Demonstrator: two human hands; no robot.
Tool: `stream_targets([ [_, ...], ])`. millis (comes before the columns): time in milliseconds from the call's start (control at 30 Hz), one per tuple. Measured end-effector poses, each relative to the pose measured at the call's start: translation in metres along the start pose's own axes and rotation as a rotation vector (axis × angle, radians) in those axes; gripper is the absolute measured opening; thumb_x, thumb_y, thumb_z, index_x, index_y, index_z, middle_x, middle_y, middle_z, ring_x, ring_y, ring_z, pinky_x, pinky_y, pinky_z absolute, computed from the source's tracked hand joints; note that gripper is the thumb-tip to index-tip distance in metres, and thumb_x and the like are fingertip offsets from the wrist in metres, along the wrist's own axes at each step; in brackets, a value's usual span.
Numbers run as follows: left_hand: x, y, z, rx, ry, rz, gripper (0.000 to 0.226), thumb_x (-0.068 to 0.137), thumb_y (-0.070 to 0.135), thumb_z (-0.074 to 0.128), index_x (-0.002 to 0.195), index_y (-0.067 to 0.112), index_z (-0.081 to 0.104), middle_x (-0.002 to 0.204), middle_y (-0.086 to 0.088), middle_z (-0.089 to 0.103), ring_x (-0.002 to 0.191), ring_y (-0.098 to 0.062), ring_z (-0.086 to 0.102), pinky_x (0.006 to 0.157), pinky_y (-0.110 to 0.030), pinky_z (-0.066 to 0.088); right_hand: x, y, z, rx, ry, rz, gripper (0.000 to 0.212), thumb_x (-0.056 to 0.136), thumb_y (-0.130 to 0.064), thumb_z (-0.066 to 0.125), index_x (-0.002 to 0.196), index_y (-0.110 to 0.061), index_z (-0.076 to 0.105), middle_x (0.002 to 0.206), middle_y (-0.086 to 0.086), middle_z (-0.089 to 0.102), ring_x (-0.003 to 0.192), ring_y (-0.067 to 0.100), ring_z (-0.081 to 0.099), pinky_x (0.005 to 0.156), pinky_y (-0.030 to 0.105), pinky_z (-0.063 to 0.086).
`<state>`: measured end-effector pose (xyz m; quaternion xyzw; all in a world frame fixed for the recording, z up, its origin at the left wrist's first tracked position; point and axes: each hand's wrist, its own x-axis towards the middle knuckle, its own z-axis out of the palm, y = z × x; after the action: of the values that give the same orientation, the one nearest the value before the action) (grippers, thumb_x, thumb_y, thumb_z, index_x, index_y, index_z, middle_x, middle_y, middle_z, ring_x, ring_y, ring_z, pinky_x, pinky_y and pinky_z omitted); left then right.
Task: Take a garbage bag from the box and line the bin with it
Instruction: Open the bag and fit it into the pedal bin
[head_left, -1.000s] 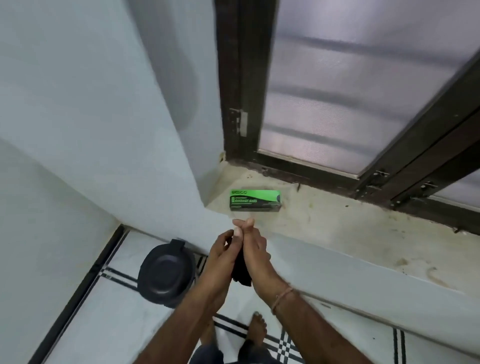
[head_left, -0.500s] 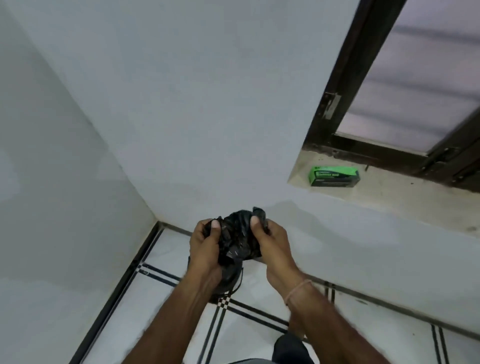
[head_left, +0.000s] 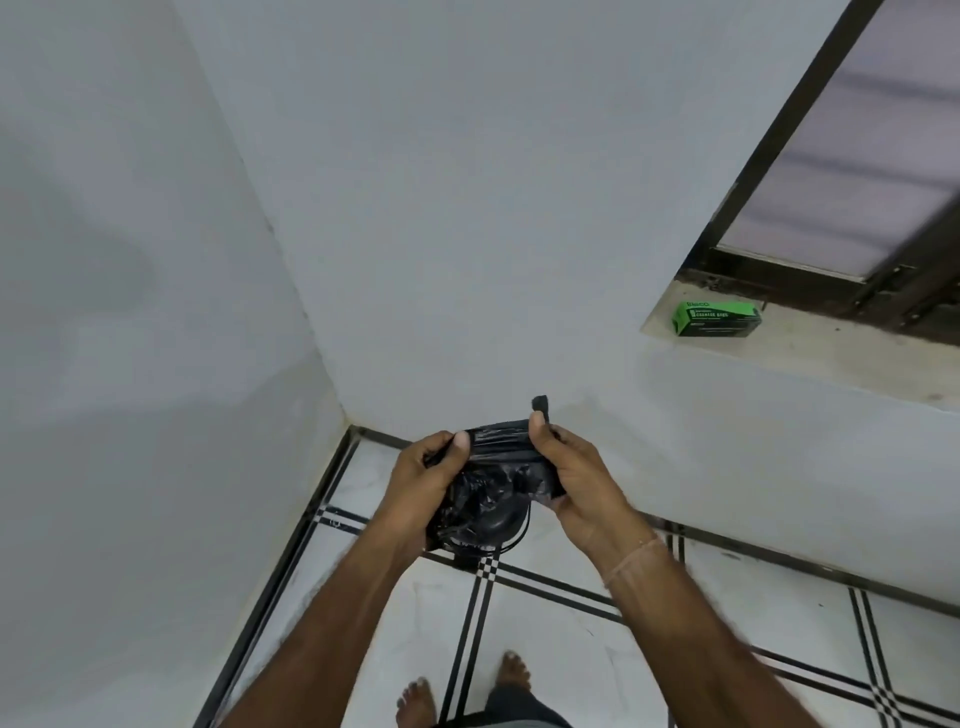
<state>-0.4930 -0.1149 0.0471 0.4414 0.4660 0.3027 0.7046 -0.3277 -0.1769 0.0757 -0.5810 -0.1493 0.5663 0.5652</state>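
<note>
Bag: the garbage bag (head_left: 493, 457) is black, shiny and crumpled, with a flat folded band stretched across its top and a loose wad hanging below.
Where the bag is: up in the air between both hands, in front of the white wall (head_left: 467, 208) and above the floor corner.
Left hand: the left hand (head_left: 421, 483) is closed on the left end of the bag, thumb on top of the band, fingers curled under.
Right hand: the right hand (head_left: 576, 478) is closed on the right end, thumb up, pinching a small black tip that sticks out above it.
Arms: both forearms reach up from the near edge and lean toward each other; the hands are a little apart with the bag stretched between them. A thin band (head_left: 631, 558) sits on the right wrist.
Bin: a dark round bin (head_left: 498, 530) stands on the floor, mostly hidden behind the bag.
Box: the green box (head_left: 717, 318) lies on the window ledge (head_left: 831, 353), far right, well apart from the hands.
Floor: white tiles with black lines (head_left: 545, 623); two bare feet (head_left: 415, 701) show at the near edge.
</note>
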Motion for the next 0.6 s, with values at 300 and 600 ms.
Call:
stream_targets([
  [300, -0.006, -0.010, -0.037, 0.209, -0.055, -0.051, 0.022, 0.106, 0.019, 0.057, 0.110, 0.003, 0.072, 0.104, -0.016, 0.080, 0.088, -0.019, 0.075, 0.066, -0.021, 0.058, -0.002, 0.003, 0.007, 0.154, 0.023, 0.031, 0.034, 0.091, -0.025, 0.074, 0.109, 0.003, 0.072, 0.089, 0.014, 0.079, 0.074, 0.021, 0.076, 0.057, 0.028, 0.060],
  [600, 0.001, 0.011, 0.008, 0.120, -0.183, 0.079, 0.038, 0.099, 0.041, 0.066, 0.114, 0.007, 0.073, 0.111, -0.025, 0.075, 0.102, -0.036, 0.075, 0.094, -0.047, 0.059, -0.001, 0.007, 0.008, 0.165, -0.205, 0.017, 0.039, 0.100, -0.023, 0.064, 0.121, 0.010, 0.067, 0.115, 0.025, 0.073, 0.101, 0.033, 0.074, 0.084, 0.039, 0.063],
])
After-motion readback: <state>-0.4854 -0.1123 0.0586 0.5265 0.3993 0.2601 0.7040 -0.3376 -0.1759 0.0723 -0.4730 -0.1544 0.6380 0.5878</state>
